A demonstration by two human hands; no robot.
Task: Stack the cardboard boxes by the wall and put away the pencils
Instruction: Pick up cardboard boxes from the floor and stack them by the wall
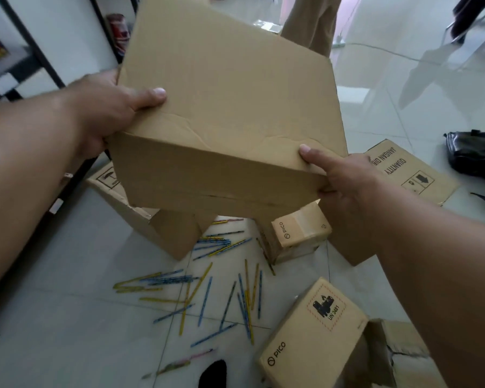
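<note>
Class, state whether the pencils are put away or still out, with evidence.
Still out. The pencils lie scattered across the tiled floor; the left hand and right hand grip a large cardboard box.

Tiled floor [67, 275]: pencils [202, 292], boxes [311, 334]

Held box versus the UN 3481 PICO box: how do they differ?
The held box is up in the left hand and right hand; the PICO box lies on the floor. The held box looks larger and plain; the PICO box bears printed labels. Both are brown cardboard.
</note>
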